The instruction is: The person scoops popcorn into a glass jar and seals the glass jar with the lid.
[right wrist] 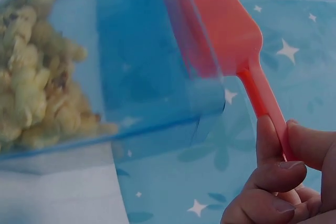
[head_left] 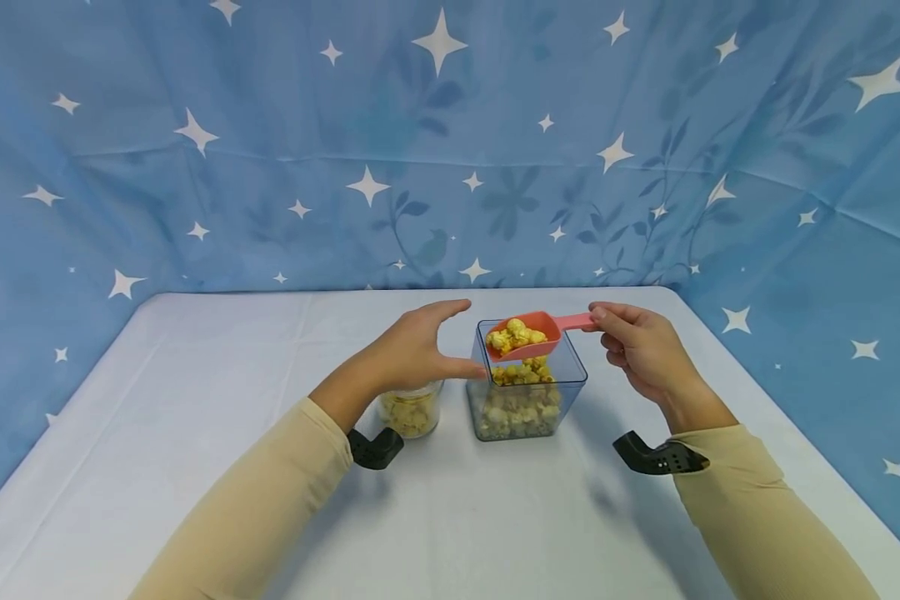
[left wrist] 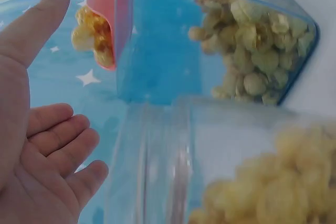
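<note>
My right hand pinches the handle of a pink scoop, which carries several pieces of yellow popcorn. The scoop is held over the mouth of a clear bluish square container, partly filled with popcorn. To its left stands a clear round jar, also with popcorn in it. My left hand hovers above this jar with thumb and fingers spread apart, holding nothing. In the head view that hand hides the jar's upper part. Its thumb tip appears close to the container's left rim; whether they touch I cannot tell.
A white-covered table carries both vessels near its middle. Behind and beside it hangs a blue curtain with white stars and leaf prints. A black wrist camera is strapped to the right forearm, another to the left.
</note>
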Available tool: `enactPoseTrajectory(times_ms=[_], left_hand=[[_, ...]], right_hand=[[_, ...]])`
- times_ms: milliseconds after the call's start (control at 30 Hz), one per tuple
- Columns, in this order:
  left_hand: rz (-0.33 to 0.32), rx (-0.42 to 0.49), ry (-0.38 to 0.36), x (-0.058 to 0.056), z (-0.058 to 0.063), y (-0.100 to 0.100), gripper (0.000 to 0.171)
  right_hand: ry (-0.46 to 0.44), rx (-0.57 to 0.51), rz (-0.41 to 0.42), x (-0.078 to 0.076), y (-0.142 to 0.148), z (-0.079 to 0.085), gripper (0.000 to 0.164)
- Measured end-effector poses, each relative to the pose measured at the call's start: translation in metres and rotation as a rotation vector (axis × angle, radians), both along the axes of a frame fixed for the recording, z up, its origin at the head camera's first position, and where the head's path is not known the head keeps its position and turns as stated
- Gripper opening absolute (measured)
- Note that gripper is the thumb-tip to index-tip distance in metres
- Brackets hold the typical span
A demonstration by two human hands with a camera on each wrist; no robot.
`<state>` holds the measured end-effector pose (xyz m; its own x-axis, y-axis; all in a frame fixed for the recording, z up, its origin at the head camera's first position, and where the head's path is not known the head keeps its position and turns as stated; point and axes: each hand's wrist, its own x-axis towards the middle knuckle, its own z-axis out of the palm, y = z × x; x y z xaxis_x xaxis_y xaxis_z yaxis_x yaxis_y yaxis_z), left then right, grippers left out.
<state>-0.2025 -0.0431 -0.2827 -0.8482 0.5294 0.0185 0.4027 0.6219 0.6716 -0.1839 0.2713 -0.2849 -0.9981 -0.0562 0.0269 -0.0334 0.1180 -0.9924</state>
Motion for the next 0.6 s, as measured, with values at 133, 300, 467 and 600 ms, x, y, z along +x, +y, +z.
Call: enactPoseTrajectory(times_ms=[133,300,467,600], left_hand=[[0.026,-0.006,-0.005,0.003,-0.001,-0.016,0.097],[0.059,-0.012,0.007,0.008,-0.005,-0.036,0.098],[0.073,0.005,0.012,0.013,-0.010,-0.054,0.097],[0.091,0.013,0.030,0.016,-0.014,-0.065,0.097]], right_hand=[[0.031,-0.028,0.026,0.002,-0.009,0.005,0.034],[0.060,-0.063,0.055,0.003,-0.022,0.010,0.015],[0.069,-0.095,0.092,0.003,-0.033,0.012,0.010],[0.079,-0.100,0.116,0.003,-0.042,0.014,0.011]])
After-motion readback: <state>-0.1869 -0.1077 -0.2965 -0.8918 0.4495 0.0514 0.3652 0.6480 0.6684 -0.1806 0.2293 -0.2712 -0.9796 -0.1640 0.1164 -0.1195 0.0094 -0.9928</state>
